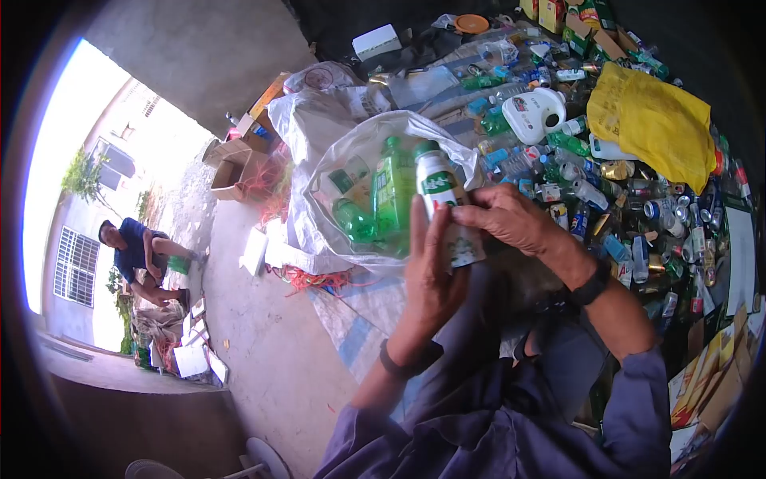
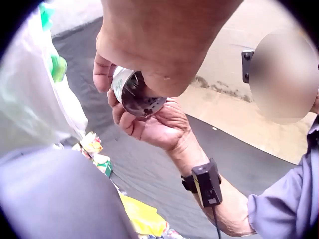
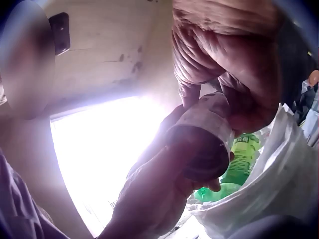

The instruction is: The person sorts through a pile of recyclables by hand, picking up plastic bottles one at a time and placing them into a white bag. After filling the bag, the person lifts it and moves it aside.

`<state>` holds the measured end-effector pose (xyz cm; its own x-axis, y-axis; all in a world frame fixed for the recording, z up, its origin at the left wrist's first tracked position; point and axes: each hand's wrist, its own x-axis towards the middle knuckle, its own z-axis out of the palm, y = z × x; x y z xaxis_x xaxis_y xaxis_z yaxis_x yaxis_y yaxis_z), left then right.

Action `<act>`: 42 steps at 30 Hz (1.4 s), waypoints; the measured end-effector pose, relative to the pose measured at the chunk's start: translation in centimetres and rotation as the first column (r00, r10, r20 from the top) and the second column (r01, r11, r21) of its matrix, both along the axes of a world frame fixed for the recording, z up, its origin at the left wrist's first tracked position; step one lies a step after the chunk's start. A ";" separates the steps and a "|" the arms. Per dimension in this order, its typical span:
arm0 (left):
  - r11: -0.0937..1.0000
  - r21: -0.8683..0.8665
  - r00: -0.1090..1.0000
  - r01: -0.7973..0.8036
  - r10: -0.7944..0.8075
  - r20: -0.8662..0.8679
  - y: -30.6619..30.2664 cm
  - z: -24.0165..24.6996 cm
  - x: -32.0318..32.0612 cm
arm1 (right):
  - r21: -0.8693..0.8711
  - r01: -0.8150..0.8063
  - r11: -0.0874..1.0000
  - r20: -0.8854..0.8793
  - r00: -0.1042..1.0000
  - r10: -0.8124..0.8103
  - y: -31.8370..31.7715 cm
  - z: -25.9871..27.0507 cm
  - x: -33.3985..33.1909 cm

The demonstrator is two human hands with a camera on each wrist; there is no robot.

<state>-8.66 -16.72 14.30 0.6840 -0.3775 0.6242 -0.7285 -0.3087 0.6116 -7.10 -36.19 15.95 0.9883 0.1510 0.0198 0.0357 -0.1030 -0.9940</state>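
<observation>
A white bottle with a green label and dark green cap (image 1: 431,160) is held upright, slightly tilted, between both hands over the near rim of a white sack (image 1: 299,172). My left hand (image 1: 431,275) grips its lower body from the left. From the right, my right hand (image 1: 515,223) pinches its side with thumb and fingers at the label. The bottle's dark round base (image 2: 142,102) faces the left wrist camera. Inside the sack lie a large green bottle (image 1: 392,188) and a smaller green bottle (image 1: 353,219).
Many plastic bottles and cans cover the ground to the right, with a white jug (image 1: 531,116) and a yellow sack (image 1: 650,116) among them. A cardboard box (image 1: 235,172) stands left of the sack. Another person (image 1: 148,259) sits farther left. Flattened cardboard (image 1: 718,367) lies at lower right.
</observation>
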 end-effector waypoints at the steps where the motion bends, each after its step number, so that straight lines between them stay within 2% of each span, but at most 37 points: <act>1: 0.997 0.016 0.994 -0.074 0.072 0.084 1.3 0.1 1.0 | -0.055 -0.013 0.998 -0.002 1.000 0.012 1.6 0.0 1.1; 2: 0.989 0.026 0.976 -0.148 0.142 0.167 2.6 0.0 1.9 | -0.059 -0.052 0.997 -0.006 0.999 0.052 3.2 2.2 1.1; 4: 0.959 0.009 0.953 -0.284 0.281 0.118 4.7 0.3 3.6 | 0.055 -0.143 0.988 0.054 0.989 0.140 5.3 2.4 2.1; 6: 0.935 -0.002 0.922 -0.355 0.351 0.162 6.6 0.7 6.2 | 0.047 -0.150 0.988 0.026 0.988 0.149 6.2 2.8 2.0; 7: 0.931 0.064 0.922 -0.359 0.344 0.179 8.2 0.2 8.3 | 0.039 -0.158 0.987 -0.001 0.987 0.158 6.5 2.8 1.9; 8: 0.874 0.227 0.881 -0.429 0.349 0.320 9.7 -0.1 10.1 | 0.041 -0.159 0.986 -0.002 0.987 0.160 6.5 2.1 1.7; 10: 0.785 0.395 0.878 -0.478 0.418 0.233 11.6 -2.1 13.7 | 0.052 -0.047 0.998 -0.046 0.998 0.049 5.9 -0.8 1.3; 11: 0.783 0.399 0.879 -0.477 0.418 0.231 12.0 -1.9 14.4 | 0.059 -0.005 0.998 -0.049 0.999 0.008 5.3 -2.6 1.1; 12: 0.805 0.456 0.903 -0.379 0.429 -0.007 12.1 -1.5 15.0 | 0.061 -0.004 0.998 -0.049 0.999 0.007 4.5 -3.3 0.6; 13: 0.830 0.488 0.870 -0.271 0.428 -0.245 12.3 -1.4 15.4 | 0.080 0.012 0.997 -0.088 0.996 -0.005 3.7 -3.9 0.0; 14: 0.827 0.493 0.868 -0.268 0.430 -0.249 12.5 -1.1 15.3 | 0.101 0.028 0.994 -0.133 0.991 -0.014 3.1 -4.6 -0.5; 16: 0.937 0.337 0.907 -0.095 0.221 -0.358 12.7 0.7 14.5 | 0.101 0.048 0.994 -0.160 0.987 -0.031 1.7 -5.6 -1.5; 17: 0.985 0.170 0.812 -0.026 0.120 -0.571 12.8 1.2 14.4 | 0.089 0.066 0.994 -0.178 0.983 -0.049 1.0 -6.0 -1.9; 21: 0.981 0.195 0.841 0.011 0.097 -0.533 13.6 -0.5 15.8 | 0.098 0.138 0.986 -0.217 0.970 -0.114 -0.5 -8.9 -3.2; 23: 0.919 0.391 0.958 -0.040 0.147 -0.246 13.3 -0.8 15.8 | 0.116 0.171 0.978 -0.242 0.960 -0.139 -0.9 -10.1 -3.4; 24: 0.918 0.394 0.958 -0.038 0.145 -0.246 13.0 -0.9 15.7 | 0.119 0.174 0.978 -0.243 0.960 -0.141 -1.2 -10.4 -3.4; 26: 0.872 0.476 0.989 -0.111 0.144 -0.034 12.2 -0.7 15.4 | 0.078 0.143 0.987 -0.289 0.950 -0.115 -1.5 -10.8 -3.5; 27: 0.871 0.479 0.989 -0.107 0.141 -0.036 11.8 -0.4 15.2 | 0.081 0.146 0.986 -0.292 0.949 -0.117 -1.5 -11.1 -3.7; 29: 0.770 0.621 0.988 -0.147 0.144 0.056 11.2 0.5 15.2 | 0.076 0.144 0.987 -0.276 0.954 -0.118 -1.3 -11.6 -3.6; 32: 0.751 0.650 0.988 -0.119 0.153 0.005 11.2 0.6 17.1 | 0.102 0.210 0.972 -0.289 0.941 -0.173 -0.8 -12.1 -3.9; 33: 0.787 0.610 0.974 -0.095 0.201 -0.108 11.2 0.6 18.0 | 0.104 0.211 0.972 -0.290 0.941 -0.173 -0.7 -12.1 -3.8; 34: 0.786 0.611 0.974 -0.093 0.199 -0.108 11.4 0.7 18.7 | 0.105 0.211 0.972 -0.294 0.940 -0.172 -0.7 -12.0 -3.8; 36: 0.812 0.579 0.942 -0.077 0.249 -0.223 11.4 0.7 19.8 | 0.107 0.214 0.971 -0.299 0.938 -0.174 -0.9 -12.1 -3.9; 37: 0.824 0.563 0.986 -0.069 0.140 -0.085 11.5 0.2 20.5 | 0.108 0.213 0.971 -0.301 0.938 -0.172 -0.9 -12.2 -4.0; 38: 0.822 0.566 0.987 -0.065 0.136 -0.085 11.4 -0.2 21.2 | 0.110 0.213 0.971 -0.303 0.937 -0.171 -0.9 -12.4 -4.1; 40: 0.796 0.599 0.996 -0.086 0.067 0.054 11.3 -1.1 22.4 | 0.086 0.213 0.973 -0.287 0.941 -0.181 -0.8 -12.9 -4.1; 41: 0.795 0.601 0.997 -0.081 0.063 0.051 11.0 -1.1 22.8 | 0.058 0.207 0.977 -0.269 0.946 -0.184 -0.9 -13.1 -4.2; 42: 0.830 0.553 0.991 -0.074 0.121 -0.048 10.7 -1.1 23.1 | 0.059 0.210 0.976 -0.272 0.944 -0.186 -0.9 -13.2 -4.2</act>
<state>14.46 -6.06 13.23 0.7730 -0.5707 0.2770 -0.6339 -0.6775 0.3731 -11.33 -37.07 2.79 0.9698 -0.0390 -0.2407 -0.2407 0.0046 -0.9706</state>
